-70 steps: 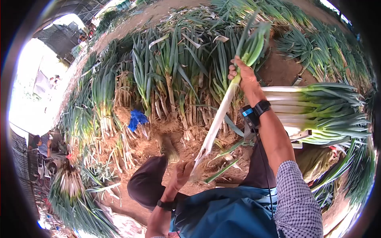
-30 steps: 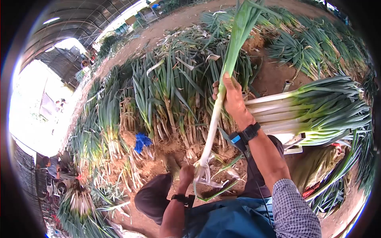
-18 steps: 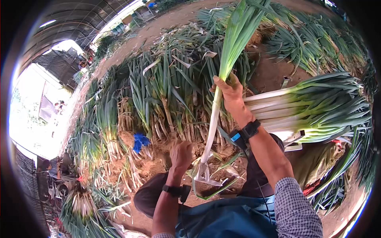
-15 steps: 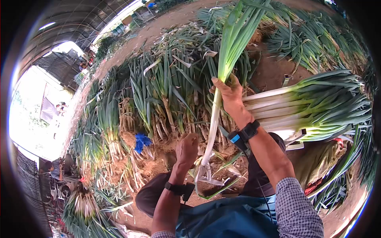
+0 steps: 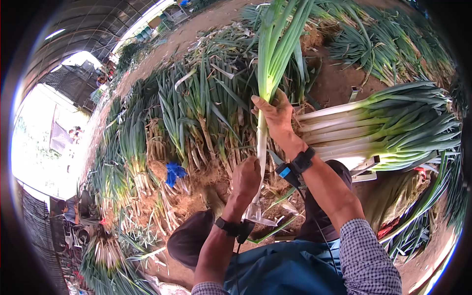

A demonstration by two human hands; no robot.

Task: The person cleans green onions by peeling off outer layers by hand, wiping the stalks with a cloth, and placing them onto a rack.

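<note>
My right hand (image 5: 277, 117) is wrapped round a long green onion (image 5: 262, 142) where the white stalk meets the green leaves. The onion stands nearly upright, its leaves fanning out at the top and its white end low between my knees. Thin, pale outer layers (image 5: 254, 212) hang loose near the lower end. My left hand (image 5: 247, 178) is closed against the middle of the stalk, its fingertips partly hidden. To the right lies a stack of clean green onions (image 5: 339, 130) with white stalks toward me.
Many unpeeled green onions (image 5: 196, 108) with dry roots lean in rows ahead. A blue tie (image 5: 174, 174) lies among them. A metal frame (image 5: 366, 169) sits under the clean stack. Other bundles (image 5: 105, 255) lie at lower left. People are far left.
My left hand has moved up and right, from beside the green onion onto its stalk. My right hand and the onion have shifted slightly left, and the stalk is more upright.
</note>
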